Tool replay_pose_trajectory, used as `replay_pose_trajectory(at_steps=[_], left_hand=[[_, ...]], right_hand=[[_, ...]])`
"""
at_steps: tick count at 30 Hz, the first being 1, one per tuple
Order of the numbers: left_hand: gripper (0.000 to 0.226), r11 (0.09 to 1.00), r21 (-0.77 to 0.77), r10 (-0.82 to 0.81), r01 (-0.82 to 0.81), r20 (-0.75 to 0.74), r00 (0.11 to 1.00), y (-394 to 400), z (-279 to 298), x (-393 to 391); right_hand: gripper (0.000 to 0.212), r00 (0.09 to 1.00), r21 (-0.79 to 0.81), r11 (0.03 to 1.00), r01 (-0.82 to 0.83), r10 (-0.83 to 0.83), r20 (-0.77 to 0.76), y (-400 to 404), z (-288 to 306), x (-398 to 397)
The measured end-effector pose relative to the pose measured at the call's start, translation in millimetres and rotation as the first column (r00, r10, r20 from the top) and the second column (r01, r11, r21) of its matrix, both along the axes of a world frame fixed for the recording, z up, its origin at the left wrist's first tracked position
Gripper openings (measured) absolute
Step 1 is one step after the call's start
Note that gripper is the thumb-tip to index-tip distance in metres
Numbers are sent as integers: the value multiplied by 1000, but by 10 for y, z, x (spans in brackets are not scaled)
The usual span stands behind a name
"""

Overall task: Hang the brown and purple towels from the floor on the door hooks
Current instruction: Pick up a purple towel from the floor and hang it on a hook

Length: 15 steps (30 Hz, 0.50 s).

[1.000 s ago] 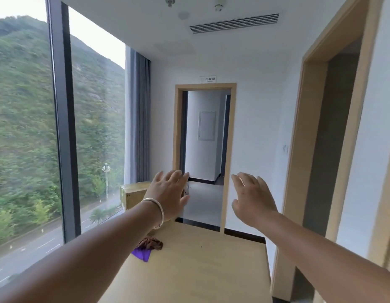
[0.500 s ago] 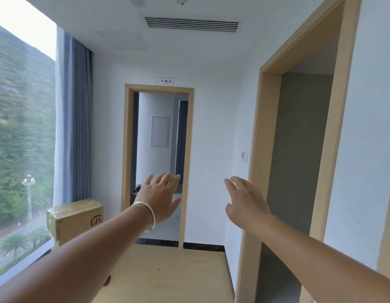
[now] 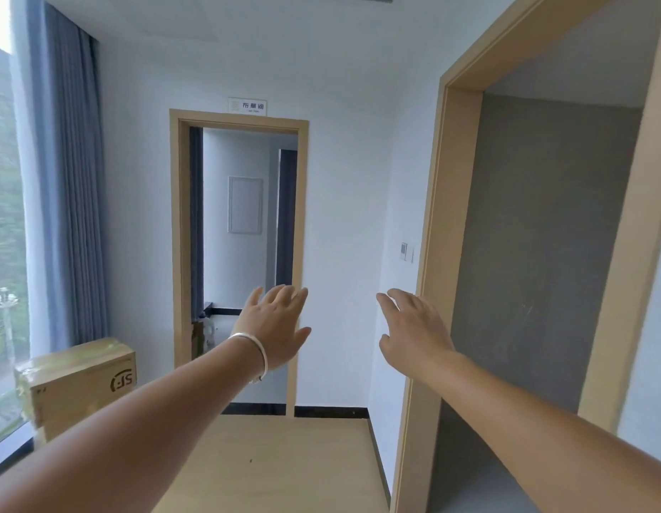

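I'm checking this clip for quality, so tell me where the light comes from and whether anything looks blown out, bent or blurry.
Head view: daylight enters from the window on the left, whose top corner is blown out to white; the wide lens bows and tilts the near door frame on the right; the left hand and right hand look slightly soft, the far doorway fairly sharp.

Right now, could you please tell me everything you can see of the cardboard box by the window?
The cardboard box is tan, sealed with glossy clear tape over its top, and bears a dark printed "SF" logo on the side facing the room. It stands upright at the lower left, against the window glass and below the blue-grey curtain. Neither hand touches it.
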<state>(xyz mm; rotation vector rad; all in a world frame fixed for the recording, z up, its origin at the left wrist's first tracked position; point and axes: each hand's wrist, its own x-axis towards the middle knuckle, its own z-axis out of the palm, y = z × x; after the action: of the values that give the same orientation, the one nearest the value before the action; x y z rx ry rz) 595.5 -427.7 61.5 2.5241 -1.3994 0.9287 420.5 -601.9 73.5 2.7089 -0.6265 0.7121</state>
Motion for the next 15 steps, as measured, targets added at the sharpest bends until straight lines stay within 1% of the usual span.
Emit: replay_pose_trajectory(at_steps=[4,9,12,15], left_hand=[[68,999,30,34,-35,32,999,-462,76,390],[68,993,49,102,-104,40,994,-1094,199,885],[67,992,42,120,-122,45,992,-1460,150,1159],[67,988,69,138,-140,34,990,-1736,50,1425]], right_hand=[[64,1000,-16,1000,-20,21,17,-492,26,440],[64,999,9,999,-39,38,39,-1218,124,977],[65,998,26,999,-46,46,34,-1640,76,1286],[65,999,37,998,-45,45,4,-1970,-13,1563]])
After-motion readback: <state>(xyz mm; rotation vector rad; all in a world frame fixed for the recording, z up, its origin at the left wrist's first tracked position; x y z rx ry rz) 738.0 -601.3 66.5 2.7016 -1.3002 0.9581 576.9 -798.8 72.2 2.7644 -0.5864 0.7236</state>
